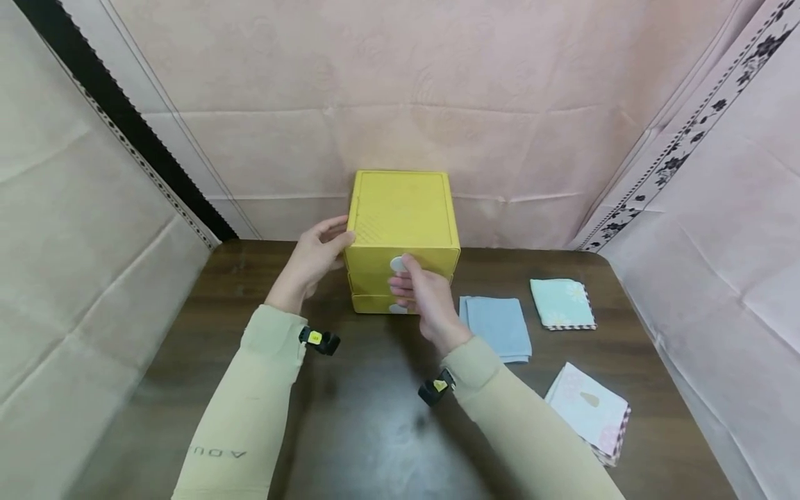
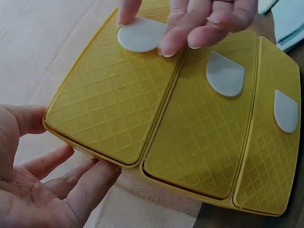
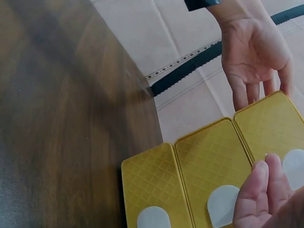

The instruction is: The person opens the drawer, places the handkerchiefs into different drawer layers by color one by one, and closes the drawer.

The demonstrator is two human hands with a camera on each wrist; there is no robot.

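Observation:
A yellow box (image 1: 403, 208) with three stacked drawers stands at the back of the table. Each textured drawer front bears a white tab handle, and all three fronts sit flush with the frame. My left hand (image 1: 314, 260) steadies the box's left side, fingers extended along it and thumb at the front edge. At the top drawer, my right hand (image 1: 431, 302) pinches the white tab handle (image 2: 137, 35), thumb on one side and fingertips on the other. The middle handle (image 2: 225, 76) and bottom handle (image 2: 286, 111) are untouched.
To the right of the box lie a folded light blue cloth (image 1: 496, 330), a mint cloth with a checked edge (image 1: 562, 303) and a white-and-pink folded cloth (image 1: 590, 406). Pale curtains (image 1: 400, 104) hang behind and beside the dark wooden table (image 1: 362, 423).

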